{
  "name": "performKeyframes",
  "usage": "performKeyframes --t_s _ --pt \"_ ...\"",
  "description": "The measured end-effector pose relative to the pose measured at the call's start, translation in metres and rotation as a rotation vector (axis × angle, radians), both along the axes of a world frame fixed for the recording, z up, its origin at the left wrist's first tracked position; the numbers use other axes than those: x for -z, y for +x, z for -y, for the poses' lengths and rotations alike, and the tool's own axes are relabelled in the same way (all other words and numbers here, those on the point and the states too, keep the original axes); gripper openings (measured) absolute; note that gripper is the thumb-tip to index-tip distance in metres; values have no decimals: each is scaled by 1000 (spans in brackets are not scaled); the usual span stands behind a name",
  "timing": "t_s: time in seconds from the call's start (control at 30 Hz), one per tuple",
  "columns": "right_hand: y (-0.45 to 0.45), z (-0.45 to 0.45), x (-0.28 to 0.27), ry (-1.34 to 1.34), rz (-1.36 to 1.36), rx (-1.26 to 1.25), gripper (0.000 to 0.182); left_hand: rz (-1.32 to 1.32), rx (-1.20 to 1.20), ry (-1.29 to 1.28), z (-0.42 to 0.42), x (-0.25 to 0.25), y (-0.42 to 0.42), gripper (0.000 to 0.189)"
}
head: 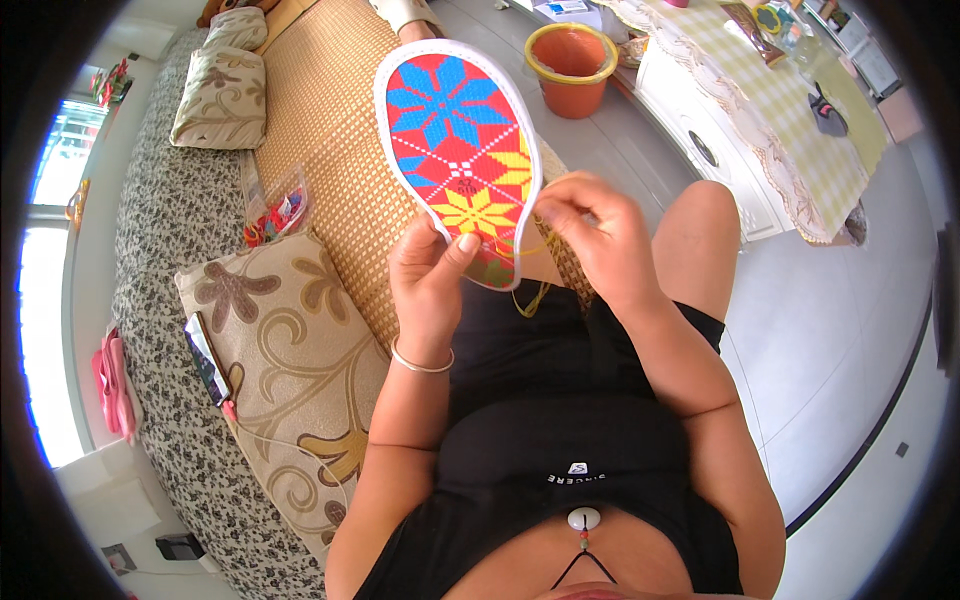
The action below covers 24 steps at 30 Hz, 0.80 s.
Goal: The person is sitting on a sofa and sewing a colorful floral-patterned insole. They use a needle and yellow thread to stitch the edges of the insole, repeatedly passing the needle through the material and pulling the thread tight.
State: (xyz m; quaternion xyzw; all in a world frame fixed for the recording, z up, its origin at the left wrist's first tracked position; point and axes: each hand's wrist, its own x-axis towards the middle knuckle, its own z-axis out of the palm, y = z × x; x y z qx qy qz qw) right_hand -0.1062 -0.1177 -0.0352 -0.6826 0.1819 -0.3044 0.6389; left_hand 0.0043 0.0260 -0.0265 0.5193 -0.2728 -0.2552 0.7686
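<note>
My left hand [431, 281] grips the narrow lower end of an embroidered insole [459, 165], its thumb on the front. The insole has a white edge, a red ground, blue and yellow star-like flowers, and some printed marks. My right hand [592, 225] is at the insole's right edge, its thumb and index finger pinched together; whether a needle is between them is too small to tell. Yellow thread [534, 304] runs from the insole near the right fingers and hangs in a loop below it, over the black clothing.
A woven mat [330, 112] covers the sofa seat. At the left are a patterned cushion [300, 375], a phone [206, 360] with a cable, and a clear bag of coloured thread [281, 214]. An orange bucket [574, 94] stands on the floor beside a cloth-covered white cabinet [705, 142]. Another person's foot [416, 30] shows at the top.
</note>
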Motion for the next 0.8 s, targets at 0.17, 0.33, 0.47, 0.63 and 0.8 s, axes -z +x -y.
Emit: performKeyframes --t_s 0.17,0.33,0.47,0.63,0.8 --pt "7 -10 12 1041 137 -412 21 11 152 -35 -1 4 1 29" --pt "5 5 19 527 128 -338 29 130 223 126 -5 -1 -10 16" --pt "16 52 47 1360 366 -83 22 113 70 92 -9 -5 -10 25" --pt "-89 157 51 1234 1030 -74 7 -46 -320 -147 -46 -4 70 23" --pt "-66 119 29 624 640 485 6 -338 130 -314 -35 17 60 10"
